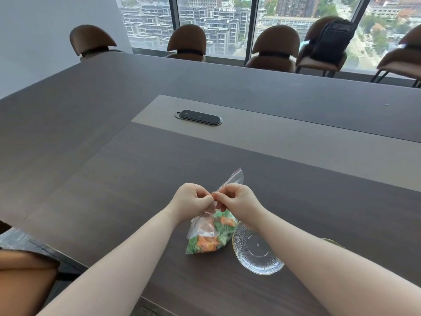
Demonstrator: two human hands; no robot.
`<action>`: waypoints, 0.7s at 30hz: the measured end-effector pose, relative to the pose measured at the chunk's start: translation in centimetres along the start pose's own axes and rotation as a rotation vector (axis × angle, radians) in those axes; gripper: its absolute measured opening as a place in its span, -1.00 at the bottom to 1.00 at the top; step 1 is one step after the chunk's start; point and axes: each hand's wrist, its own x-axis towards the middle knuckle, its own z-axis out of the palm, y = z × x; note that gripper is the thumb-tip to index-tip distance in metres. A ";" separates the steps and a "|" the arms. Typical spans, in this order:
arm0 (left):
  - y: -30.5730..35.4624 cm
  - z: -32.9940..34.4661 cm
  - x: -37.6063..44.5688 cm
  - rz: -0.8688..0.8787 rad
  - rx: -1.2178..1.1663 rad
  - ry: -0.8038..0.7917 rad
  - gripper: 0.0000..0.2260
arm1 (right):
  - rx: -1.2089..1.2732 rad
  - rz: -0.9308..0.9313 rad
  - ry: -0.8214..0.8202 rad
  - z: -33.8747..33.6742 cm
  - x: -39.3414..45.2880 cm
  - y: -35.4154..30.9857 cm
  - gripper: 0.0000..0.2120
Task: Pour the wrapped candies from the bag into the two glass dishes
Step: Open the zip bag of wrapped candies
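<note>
Sitting at a long dark meeting table (95, 137) in a high room, with brown chairs (186, 42) along a window wall and a black backpack (332, 39) resting on one of them. Lying on the near part of the table, just in front: a clear zip bag (210, 233) stuffed with green and orange wrapped candies (205, 242), its sealed top lifted. Pinching that top edge with both hands, left hand (193, 200) and right hand (239, 200), fingertips nearly meeting at the strip, apparently working the seal apart. Resting just beside the bag on the right, a ribbed glass dish (259, 267), empty; showing past the right forearm, only a gold-tinted sliver (333, 242), perhaps the second dish's rim. Judging the bag as light, floppy and slick; better gripping the mouth and supporting the bottom when tipping. Treating the dish as fragile and likely to slide.
</note>
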 end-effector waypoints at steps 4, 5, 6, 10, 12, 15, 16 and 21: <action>0.4 -0.2 0.1 -0.027 -0.007 -0.012 -0.82 | -0.149 -0.008 -0.030 -0.4 0.2 -0.1 -0.87; 0.4 -0.1 0.3 -0.018 0.033 0.007 -0.82 | -0.199 -0.006 -0.026 -0.5 0.3 -0.2 -0.88; 0.6 0.1 0.4 -0.002 0.078 0.030 -0.82 | -0.237 -0.004 -0.021 -0.6 0.5 -0.5 -0.88; 1.5 -0.1 1.1 0.024 0.228 0.177 -0.81 | -0.270 0.022 -0.046 -1.6 1.0 -1.1 -0.83; 1.5 -1.1 1.6 0.013 0.228 0.266 -0.80 | -0.280 0.059 -0.002 -2.5 1.0 -0.9 -0.80; 1.0 -2.7 2.2 0.024 0.229 0.434 -0.74 | -0.382 0.086 0.137 -4.4 0.9 -0.3 -0.77; 1.0 -3.1 2.4 0.031 0.233 0.473 -0.74 | -0.436 0.091 0.176 -5.1 0.9 -0.1 -0.73; 2.2 -2.8 2.6 0.127 0.270 0.533 -0.78 | -0.417 0.148 0.357 -7.3 0.8 0.7 -0.70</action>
